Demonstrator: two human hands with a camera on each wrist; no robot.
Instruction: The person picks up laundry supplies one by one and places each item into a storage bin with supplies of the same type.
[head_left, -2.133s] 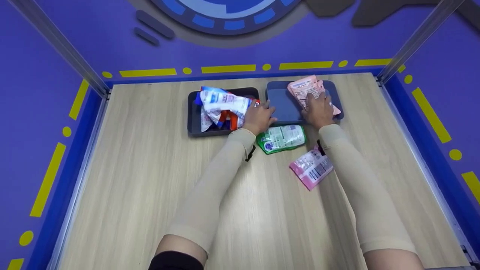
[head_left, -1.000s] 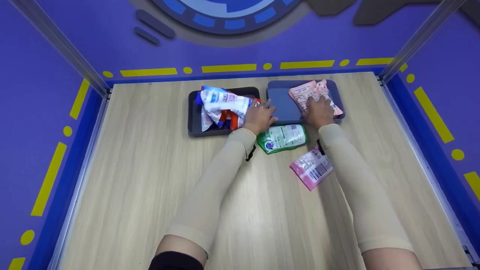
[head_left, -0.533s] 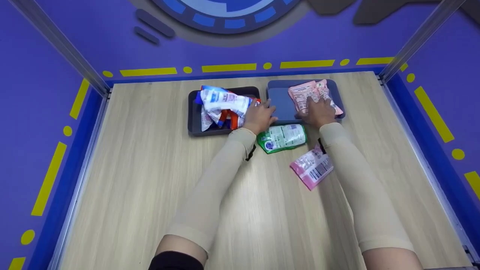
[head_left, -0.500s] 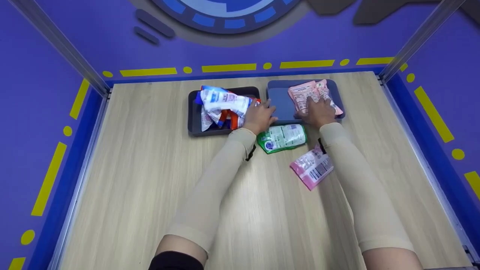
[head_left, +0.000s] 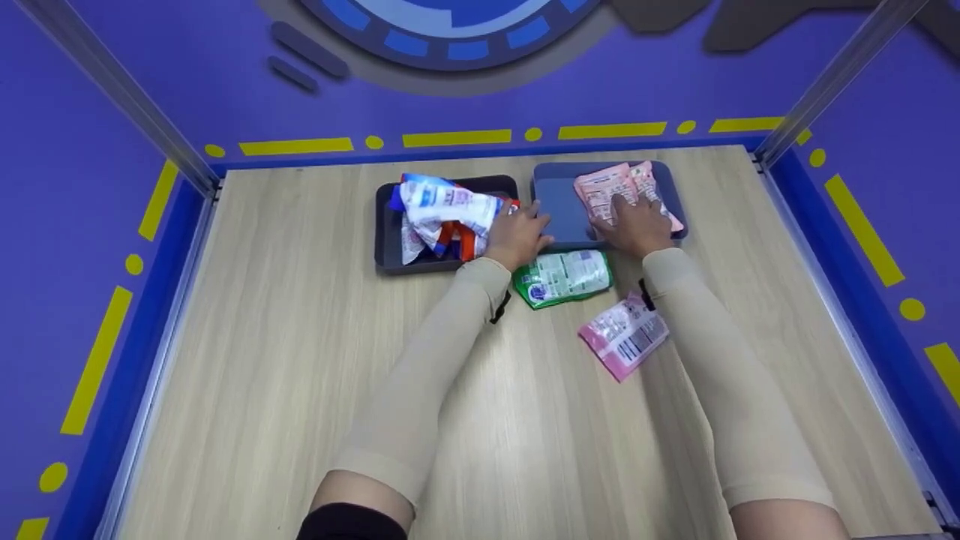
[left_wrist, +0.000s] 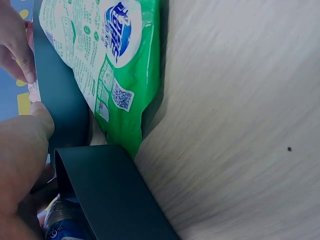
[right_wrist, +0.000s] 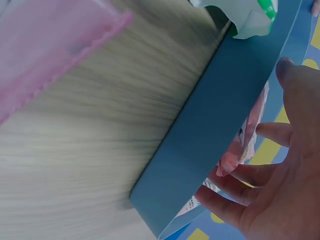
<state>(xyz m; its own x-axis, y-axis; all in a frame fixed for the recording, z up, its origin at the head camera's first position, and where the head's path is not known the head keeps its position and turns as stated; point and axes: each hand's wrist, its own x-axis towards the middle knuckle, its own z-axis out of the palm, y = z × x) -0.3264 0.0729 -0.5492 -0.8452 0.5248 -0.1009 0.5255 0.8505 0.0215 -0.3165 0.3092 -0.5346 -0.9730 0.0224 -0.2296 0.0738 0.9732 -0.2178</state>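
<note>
My right hand point(head_left: 637, 226), fingers loosely spread, touches pale pink packets point(head_left: 602, 186) lying in the blue-grey tray point(head_left: 556, 206) at the back right. In the right wrist view, the fingertips point(right_wrist: 217, 202) reach over that tray's wall against the packets, and the thumb stands apart. My left hand point(head_left: 516, 234) rests over the right rim of the dark tray point(head_left: 385, 232), beside blue, white and red packets point(head_left: 444, 206) heaped in it. Its thumb point(left_wrist: 42, 117) is stretched out in the left wrist view; the other fingers are partly hidden behind the tray wall.
A green-and-white pouch point(head_left: 566, 276) lies flat on the wooden table point(head_left: 300, 360) just in front of the trays. Nearer and to the right is a pink pouch point(head_left: 622, 339) with a barcode, close to the right sleeve. Purple walls point(head_left: 480, 105) enclose the back and sides.
The pale pink packets have settled lower in the right tray, and a second one shows more at the right. My right thumb has spread leftward off them. My left hand has stayed in place.
</note>
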